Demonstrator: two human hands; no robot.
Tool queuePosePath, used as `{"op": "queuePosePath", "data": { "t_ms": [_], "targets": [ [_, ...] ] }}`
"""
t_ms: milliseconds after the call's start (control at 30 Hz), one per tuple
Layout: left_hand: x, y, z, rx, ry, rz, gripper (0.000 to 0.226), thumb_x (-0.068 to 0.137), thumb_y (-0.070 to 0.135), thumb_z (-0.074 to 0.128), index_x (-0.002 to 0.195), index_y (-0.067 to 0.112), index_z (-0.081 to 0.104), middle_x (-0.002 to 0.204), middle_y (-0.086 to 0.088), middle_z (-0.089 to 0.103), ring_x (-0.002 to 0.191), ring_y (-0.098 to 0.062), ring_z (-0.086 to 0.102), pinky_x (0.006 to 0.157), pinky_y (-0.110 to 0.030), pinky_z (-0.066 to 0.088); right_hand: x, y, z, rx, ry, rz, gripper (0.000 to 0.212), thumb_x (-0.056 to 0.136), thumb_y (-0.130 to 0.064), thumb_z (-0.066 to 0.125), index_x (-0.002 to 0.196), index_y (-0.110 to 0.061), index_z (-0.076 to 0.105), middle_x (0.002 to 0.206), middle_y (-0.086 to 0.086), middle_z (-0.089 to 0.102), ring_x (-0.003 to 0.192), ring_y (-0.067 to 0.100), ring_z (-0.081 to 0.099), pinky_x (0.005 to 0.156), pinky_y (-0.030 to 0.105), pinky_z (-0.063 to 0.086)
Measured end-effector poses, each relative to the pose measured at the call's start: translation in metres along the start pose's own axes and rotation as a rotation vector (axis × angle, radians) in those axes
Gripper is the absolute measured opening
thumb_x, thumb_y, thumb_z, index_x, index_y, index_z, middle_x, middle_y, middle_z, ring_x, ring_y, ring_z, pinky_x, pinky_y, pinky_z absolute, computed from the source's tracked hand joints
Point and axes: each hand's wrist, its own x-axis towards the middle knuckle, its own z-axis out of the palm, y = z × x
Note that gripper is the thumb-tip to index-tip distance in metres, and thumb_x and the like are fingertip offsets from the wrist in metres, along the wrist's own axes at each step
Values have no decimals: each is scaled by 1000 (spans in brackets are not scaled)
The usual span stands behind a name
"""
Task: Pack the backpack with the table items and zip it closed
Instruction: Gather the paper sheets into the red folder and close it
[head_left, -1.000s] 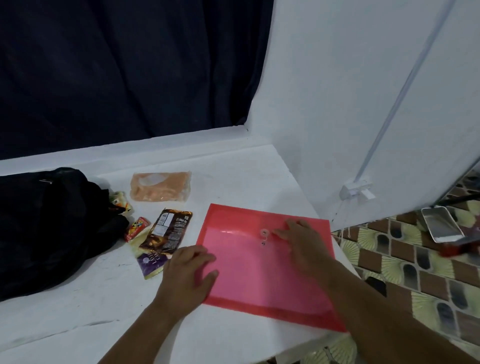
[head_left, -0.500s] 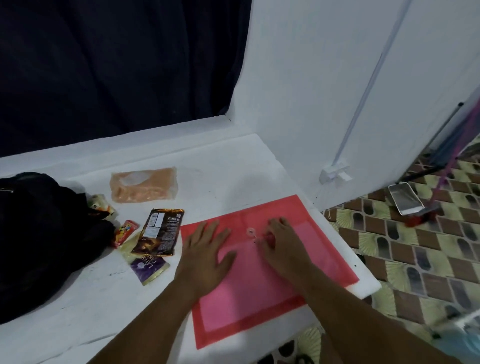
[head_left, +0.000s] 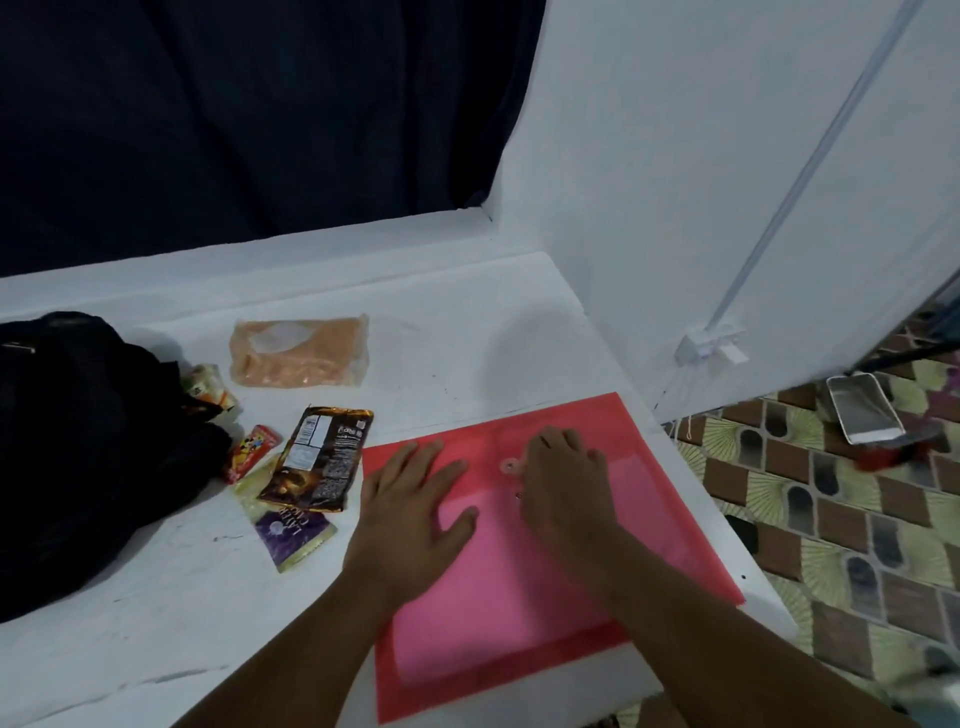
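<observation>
Head view: flat left hand steadies the red folder; right hand fingers curl at its clasp, grip unclear. Fastening seems the step; next, carry it to the backpack.

A black backpack slumps on its side at the table's left edge. Just right of it lie a small pale carton and a red snack pack, both near its fabric. Farther right, an orange packet lies flat; nearer, a brown wrapper overlaps a purple sachet. Well right of the backpack, a translucent red folder lies flat, its near corner overhanging the table.
</observation>
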Motion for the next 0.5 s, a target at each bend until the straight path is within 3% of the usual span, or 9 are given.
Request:
{"op": "queuePosePath", "data": {
  "t_ms": [100, 133, 233, 333, 500],
  "targets": [
    [0, 0, 2, 18, -8, -4, 60, 87, 67, 47, 138, 38, 55, 156, 5, 42, 147, -23, 30, 112, -48, 29, 7, 5, -11, 59, -2, -148, 20, 93, -19, 64, 111, -12, 58, 115, 5, 60, 111, 23, 53, 91, 36, 45],
    [0, 0, 2, 22, -11, -7, 60, 87, 67, 47, 139, 38, 55, 156, 5, 41, 147, -23, 30, 112, -48, 29, 10, 8, -16, 174, -35, -177, 8, 94, -17, 63, 99, -13, 58, 103, 3, 64, 99, 17, 58, 83, 33, 48],
    [1, 0, 3, 24, -7, -23, 60, 86, 67, 48, 138, 38, 55, 157, 6, 40, 147, -22, 30, 111, -48, 29, 17, 25, -19, 439, -158, -200, 16, 95, -12, 60, 81, -13, 53, 70, -9, 59, 65, -7, 58, 58, 15, 44],
    [0, 1, 3, 18, -4, -32, 59, 86, 67, 49, 139, 40, 54, 157, 9, 39, 148, -19, 27, 112, -47, 28, 19, 37, -21, 633, -185, -148, 27, 81, -3, 66, 86, -24, 49, 65, -6, 58, 56, -1, 52, 56, 22, 46],
    [0, 2, 1, 3, 4, -49, 60, 86, 67, 49, 140, 41, 53, 157, 10, 39, 148, -18, 27, 111, -42, 24, 27, 26, -22, 816, -105, 64, 38, 74, -22, 83, 82, -23, 46, 57, -11, 49, 45, 0, 41, 48, 19, 37]
  ]
}}
